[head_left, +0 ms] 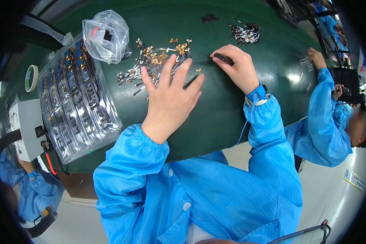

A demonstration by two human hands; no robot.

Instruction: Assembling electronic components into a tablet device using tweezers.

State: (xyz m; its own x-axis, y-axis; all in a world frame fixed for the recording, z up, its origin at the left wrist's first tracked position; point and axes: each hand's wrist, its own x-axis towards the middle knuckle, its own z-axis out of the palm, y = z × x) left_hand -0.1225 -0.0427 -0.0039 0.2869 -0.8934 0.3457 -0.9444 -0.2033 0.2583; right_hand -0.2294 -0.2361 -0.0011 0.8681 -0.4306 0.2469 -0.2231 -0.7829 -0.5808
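My left hand (171,93) is spread palm down over a loose pile of flex cables (156,59) with gold-coloured ends. Its fingertips reach onto the near side of the pile and hide part of it. One cable end (198,70) pokes out beside the little-finger side of that hand. To the right, my right hand (238,67) is closed around a slim black pen-like tool (224,59), low over the green table. The tool's tip is hard to make out. Farther back lies a second bunch of black and silver cables (245,33).
Left of the pile lies a clear plastic tray (79,105) with rows of cables. Behind it sits a clear plastic bag (106,38). A tape roll (31,78) and white box (26,126) stand at far left. A small black heap (209,18) lies behind. Co-workers sit on both sides.
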